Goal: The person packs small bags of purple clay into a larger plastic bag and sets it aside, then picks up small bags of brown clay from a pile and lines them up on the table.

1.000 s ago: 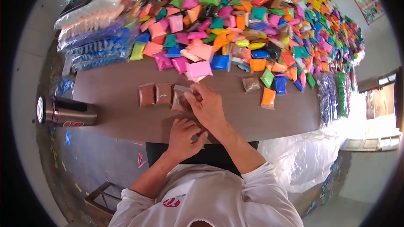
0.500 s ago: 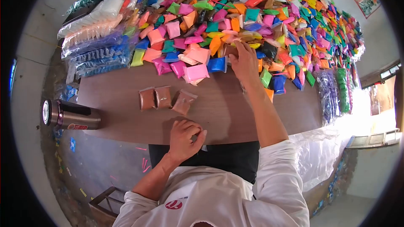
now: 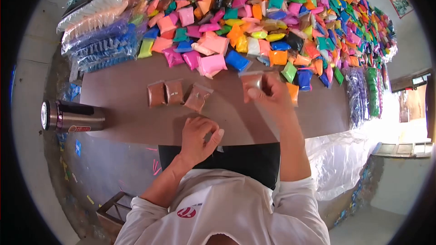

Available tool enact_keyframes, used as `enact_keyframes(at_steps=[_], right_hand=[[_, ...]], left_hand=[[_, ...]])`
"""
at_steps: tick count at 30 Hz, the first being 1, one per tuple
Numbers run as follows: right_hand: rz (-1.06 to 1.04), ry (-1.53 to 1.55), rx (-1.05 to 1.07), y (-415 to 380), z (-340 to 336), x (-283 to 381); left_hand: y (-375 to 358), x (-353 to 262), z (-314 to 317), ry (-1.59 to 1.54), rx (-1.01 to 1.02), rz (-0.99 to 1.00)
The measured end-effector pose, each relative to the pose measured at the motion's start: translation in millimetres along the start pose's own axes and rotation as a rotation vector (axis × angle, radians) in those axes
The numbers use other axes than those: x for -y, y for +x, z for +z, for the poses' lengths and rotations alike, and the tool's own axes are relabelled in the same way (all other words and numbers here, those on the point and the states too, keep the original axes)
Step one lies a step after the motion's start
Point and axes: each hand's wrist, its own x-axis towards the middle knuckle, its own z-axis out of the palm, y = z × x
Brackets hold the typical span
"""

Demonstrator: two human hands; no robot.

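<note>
My right hand (image 3: 274, 93) pinches a small brown packet (image 3: 250, 81) in clear wrapping between thumb and fingers, just above the table near the pile's front edge. My left hand (image 3: 198, 139) rests at the near table edge, fingers loosely curled and thumb apart, with nothing in it. Beyond it lie three more brown packets: one on the left (image 3: 156, 94), one close beside it (image 3: 174, 92), and a tilted one (image 3: 198, 97) a little to the right. A blue packet (image 3: 237, 61) and a pink packet (image 3: 212, 65) lie at the front of the heap.
A large heap of multicoloured packets (image 3: 268, 13) covers the back of the table (image 3: 131, 120). Bagged strips of packets (image 3: 106, 47) are stacked at left, and purple strips (image 3: 356, 95) hang at right. A steel flask (image 3: 77, 115) lies at the left edge.
My right hand has drawn back from the heap toward me, bringing a brown packet with it. My left hand has stayed almost still. The view has shifted slightly.
</note>
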Motion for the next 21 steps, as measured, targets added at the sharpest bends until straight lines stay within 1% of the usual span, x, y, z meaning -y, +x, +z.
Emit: enact_keyframes(at_steps=[1, 2, 4, 5, 8, 9, 12, 15, 18, 21], right_hand=[[0.026, 0.071, 0.037, -11, 6, -6], [0.054, 0.143, 0.074, -22, 13, -12], [0.114, 0.167, 0.098, -41, 29, -34], [0.142, 0.178, 0.112, -49, 37, -44], [0.089, 0.151, 0.043, -67, 65, -61], [0.103, 0.237, 0.024, -69, 69, -59], [0.046, 0.304, 0.101, -65, 76, -51], [0.333, 0.463, 0.124, -64, 58, -47], [0.193, 0.195, 0.049, -56, 58, -44], [0.188, 0.022, -0.035, -44, 54, -56]], left_hand=[[1, 2, -1, -0.009, 0.013, -0.018], [1, 3, -1, -0.016, 0.004, 0.004], [1, 6, 1, -0.026, -0.02, 0.049], [1, 6, -1, -0.018, 0.01, 0.043], [2, 4, -8, -0.019, 0.065, 0.037], [1, 6, -9, -0.037, 0.061, 0.043], [2, 5, -11, -0.068, 0.046, 0.052], [0, 6, -12, -0.08, 0.051, 0.019], [0, 9, -9, -0.084, 0.056, 0.018], [-2, 12, -4, -0.066, 0.015, 0.004]])
